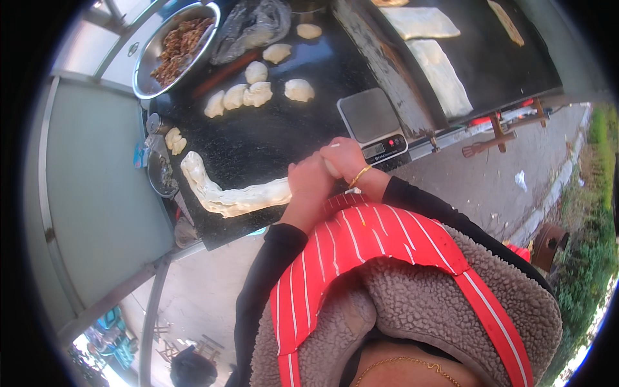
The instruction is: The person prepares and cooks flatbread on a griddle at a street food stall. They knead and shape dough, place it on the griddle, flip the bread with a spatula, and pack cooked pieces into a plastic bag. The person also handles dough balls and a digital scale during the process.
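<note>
A long, thick roll of pale dough [242,197] lies bent along the near edge of the dark stone worktop [251,138]. My left hand [312,181] is closed around its right end. Against it, my right hand [344,157], with a gold bracelet at the wrist, grips a bit of dough that shows between the two hands. Several dough pieces [257,93] sit farther back on the worktop, and smaller scraps [175,141] lie near its left edge. A digital kitchen scale [370,116] stands just beyond my right hand, its plate bare.
A steel bowl of meat filling [140,80] stands at the back left, beside a crumpled plastic bag [251,29]. A smaller bowl [155,176] and a metal tin [155,123] are at the left edge. Flat dough sheets [437,72] lie on the griddle [503,67] at right.
</note>
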`<control>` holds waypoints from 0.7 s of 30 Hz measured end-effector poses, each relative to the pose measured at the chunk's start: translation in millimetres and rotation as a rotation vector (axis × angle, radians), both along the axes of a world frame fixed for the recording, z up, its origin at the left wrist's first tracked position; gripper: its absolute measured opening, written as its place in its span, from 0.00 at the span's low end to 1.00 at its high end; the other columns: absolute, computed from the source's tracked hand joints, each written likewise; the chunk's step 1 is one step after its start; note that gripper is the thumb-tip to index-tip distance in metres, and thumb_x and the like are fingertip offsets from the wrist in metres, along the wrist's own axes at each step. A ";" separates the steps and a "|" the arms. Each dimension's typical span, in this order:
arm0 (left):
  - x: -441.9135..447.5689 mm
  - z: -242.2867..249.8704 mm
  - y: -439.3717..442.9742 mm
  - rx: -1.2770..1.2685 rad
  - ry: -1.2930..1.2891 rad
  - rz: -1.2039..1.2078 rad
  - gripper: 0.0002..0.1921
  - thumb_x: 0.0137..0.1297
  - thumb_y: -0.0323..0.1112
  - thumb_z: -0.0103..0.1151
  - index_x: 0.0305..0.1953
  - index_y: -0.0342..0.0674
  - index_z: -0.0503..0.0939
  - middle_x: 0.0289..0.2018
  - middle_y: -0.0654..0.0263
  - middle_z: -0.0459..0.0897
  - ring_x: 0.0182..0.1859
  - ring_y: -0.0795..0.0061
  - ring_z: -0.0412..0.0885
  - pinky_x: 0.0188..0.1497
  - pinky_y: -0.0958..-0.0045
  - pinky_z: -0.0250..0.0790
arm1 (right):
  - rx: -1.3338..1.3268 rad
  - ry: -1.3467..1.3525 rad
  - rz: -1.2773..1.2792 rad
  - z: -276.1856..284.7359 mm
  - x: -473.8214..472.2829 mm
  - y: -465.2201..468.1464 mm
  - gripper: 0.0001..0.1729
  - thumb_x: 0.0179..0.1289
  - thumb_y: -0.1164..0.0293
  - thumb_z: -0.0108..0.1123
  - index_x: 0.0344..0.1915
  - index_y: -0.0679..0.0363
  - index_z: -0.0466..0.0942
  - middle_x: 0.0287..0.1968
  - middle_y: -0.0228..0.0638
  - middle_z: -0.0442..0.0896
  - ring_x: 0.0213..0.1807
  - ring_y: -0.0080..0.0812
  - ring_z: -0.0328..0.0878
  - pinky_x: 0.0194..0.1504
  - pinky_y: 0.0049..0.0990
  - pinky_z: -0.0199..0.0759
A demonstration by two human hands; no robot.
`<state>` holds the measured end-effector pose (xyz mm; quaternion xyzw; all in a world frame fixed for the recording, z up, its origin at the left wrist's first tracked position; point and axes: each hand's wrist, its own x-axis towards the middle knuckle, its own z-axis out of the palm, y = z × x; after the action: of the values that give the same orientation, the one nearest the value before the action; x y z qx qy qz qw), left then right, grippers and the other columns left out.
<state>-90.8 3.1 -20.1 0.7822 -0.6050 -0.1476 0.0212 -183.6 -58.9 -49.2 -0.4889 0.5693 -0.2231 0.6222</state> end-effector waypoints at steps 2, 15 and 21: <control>-0.6 5.3 -3.2 0.041 -0.002 -0.046 0.11 0.53 0.45 0.57 0.36 0.50 0.77 0.31 0.65 0.84 0.35 0.63 0.83 0.40 0.62 0.68 | 0.092 -0.104 -0.066 1.2 -2.9 -0.2 0.15 0.42 0.67 0.65 0.28 0.67 0.79 0.25 0.42 0.81 0.27 0.33 0.79 0.29 0.30 0.73; 12.9 26.3 -14.4 -0.114 0.340 -0.090 0.53 0.31 0.52 0.76 0.61 0.40 0.61 0.61 0.58 0.66 0.64 0.61 0.61 0.61 0.54 0.54 | -0.748 -0.485 -0.020 146.9 -77.3 -52.4 0.12 0.59 0.72 0.62 0.43 0.63 0.76 0.41 0.35 0.79 0.42 0.23 0.75 0.42 0.23 0.70; 36.9 20.5 9.5 0.207 0.001 -0.117 0.34 0.37 0.45 0.75 0.45 0.38 0.70 0.43 0.56 0.76 0.50 0.59 0.73 0.51 0.58 0.64 | -0.712 -0.025 -0.118 58.5 -64.2 -57.2 0.19 0.62 0.60 0.61 0.47 0.62 0.73 0.40 0.36 0.79 0.42 0.30 0.75 0.48 0.26 0.68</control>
<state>-53.9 12.6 0.4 0.7436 -0.6310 -0.2105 -0.0678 -247.8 -116.1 9.3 -0.6384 0.4756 -0.4487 0.4060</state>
